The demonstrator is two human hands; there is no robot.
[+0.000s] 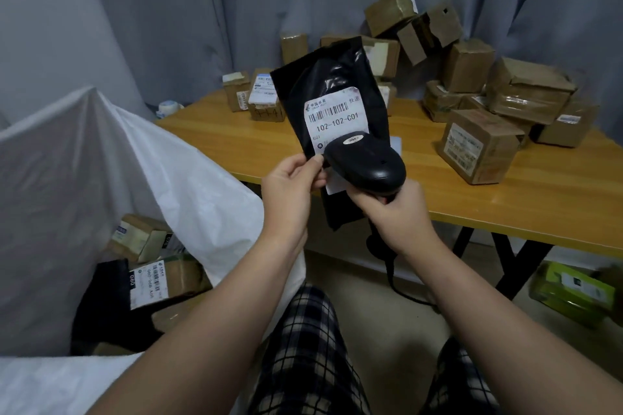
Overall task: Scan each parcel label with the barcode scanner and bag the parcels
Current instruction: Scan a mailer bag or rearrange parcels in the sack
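Dim, flat indoor light; a soft wide-angle picture.
Light falls from overhead, leaving no hard shadows, only a dull shade beneath the table (pixel 236 131). The white sack (pixel 101 162) at the left is the brightest area, yet not blown out. Small glints sit on the glossy black parcel (pixel 337 77) and on the top of the scanner (pixel 371 162). The large print on the label (pixel 333 118) reads clearly; its smaller print is blurred. The boxes (pixel 526 91) at the back look soft and grainy. Toward the edges the lens bends things: the table's edge bows, the forearms (pixel 215 330) spread wide, and the green box (pixel 573 293) at lower right is smeared.
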